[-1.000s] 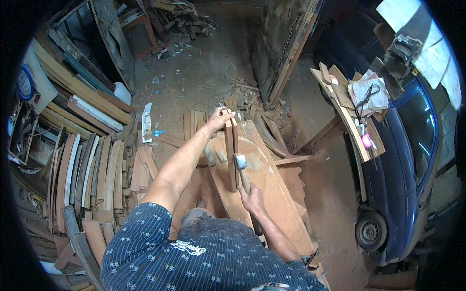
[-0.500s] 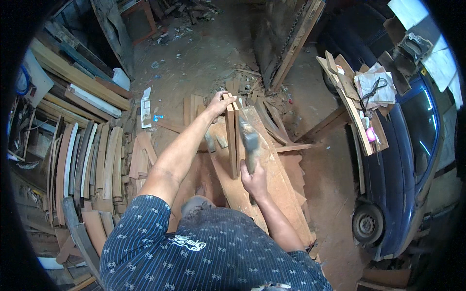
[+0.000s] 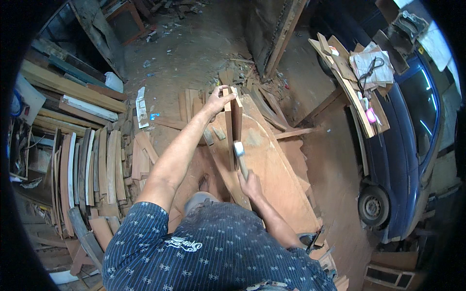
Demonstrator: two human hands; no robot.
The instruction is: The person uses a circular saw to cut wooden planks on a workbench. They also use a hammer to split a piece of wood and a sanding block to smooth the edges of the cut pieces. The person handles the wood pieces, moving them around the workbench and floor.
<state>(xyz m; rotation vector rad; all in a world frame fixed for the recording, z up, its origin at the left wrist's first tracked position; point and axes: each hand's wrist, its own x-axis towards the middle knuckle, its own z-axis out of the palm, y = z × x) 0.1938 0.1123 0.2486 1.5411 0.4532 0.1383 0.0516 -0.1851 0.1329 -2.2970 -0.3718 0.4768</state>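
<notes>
My left hand [image 3: 218,104] is wrapped around the far end of a pair of narrow wooden boards [image 3: 237,119], which stand side by side above a wooden bench [image 3: 272,167]. A thin gap shows between the boards. In my right hand [image 3: 250,185] is a hammer [image 3: 239,150], gripped by its handle. Its pale head is against or very close to the right board, toward the end nearer to me; I cannot tell if they touch.
Curved and straight timber pieces [image 3: 99,162] are stacked at the left. Wood offcuts [image 3: 264,104] lie beyond the bench. At the right, a plank shelf [image 3: 347,82] holds papers and a cable beside a dark blue car [image 3: 395,165]. A bare foot [image 3: 204,183] shows left of the bench.
The hammer has swung down and toward me, its head now by the right board's nearer part. My left hand keeps its grip, and the gap between the boards looks wider.
</notes>
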